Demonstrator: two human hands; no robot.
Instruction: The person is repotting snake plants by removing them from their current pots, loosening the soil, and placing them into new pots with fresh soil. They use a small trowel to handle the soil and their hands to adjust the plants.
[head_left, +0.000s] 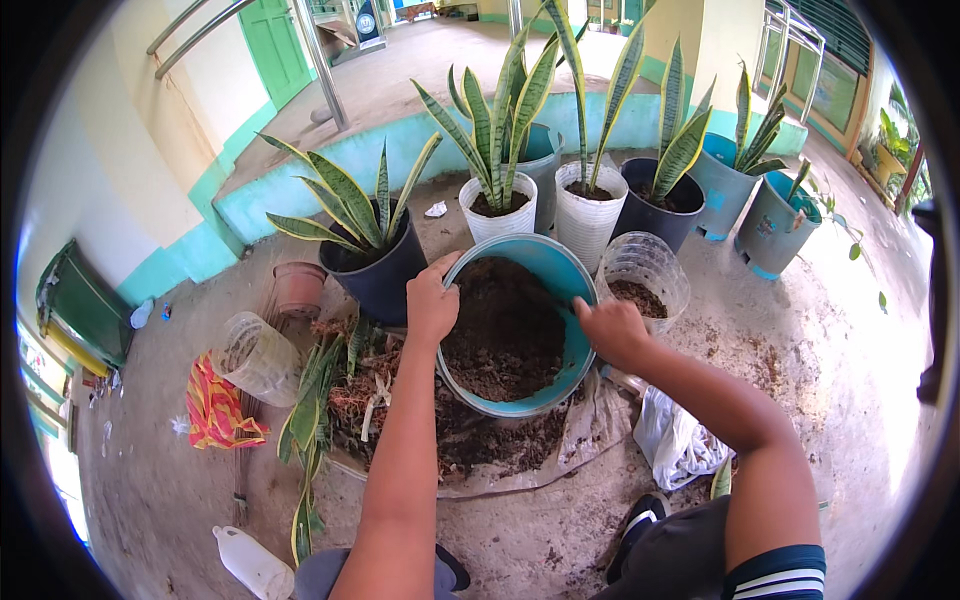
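A large pot (577, 360) with a blue-green inside stands before me, partly filled with dark soil (506, 330). My left hand (435, 300) grips its rim at the upper left. At the right side, my right hand (616, 330) is closed around something that reaches into the pot; only a small dark end shows, so I cannot tell what it is. Under the pot lies a soil-covered sheet (600, 427). Pulled snake plants (306, 420) and a tangle of reddish roots (360, 397) lie to the left.
Potted snake plants stand behind, in a black pot (379, 281), white pots (501, 223) and grey pots (776, 225). A clear plastic container (649, 274) is at the right, another (259, 360) at the left. A white plastic bag (675, 442) and a white jug (255, 566) lie nearer me.
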